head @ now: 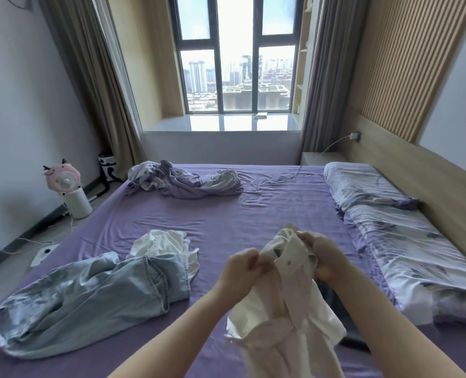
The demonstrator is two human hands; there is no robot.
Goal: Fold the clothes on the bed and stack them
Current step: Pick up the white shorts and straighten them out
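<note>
Right now both my hands are up over the near part of the bed (253, 208), holding a white shirt (283, 304) between them. My left hand (241, 271) has its fingers curled in, pinching a fold of the cloth near the collar, and my right hand (321, 255) grips the collar's other side, thumb and fingers closed round the fabric. The shirt's top is bunched between the two hands, and the rest hangs down in loose folds toward the near edge of the bed, between my forearms. Whether its hem touches the sheet I cannot tell.

To the left of my hands, toward the near left corner of the bed, a pale blue denim garment (90, 304) lies spread and rumpled on the purple sheet. Just past it, touching its far edge, sits a crumpled white garment (166, 246). Well apart from those, near the far left corner, a heap of purple and grey cloth (182, 181) lies twisted across the sheet.

Along the right edge of the bed two pillows (389, 214) in a pale printed cover lie end to end against the wooden headboard (444, 192). Something dark lies on the sheet below my right forearm, mostly hidden by the shirt. On the floor beside the left edge stands a small pink fan (62, 178).
</note>
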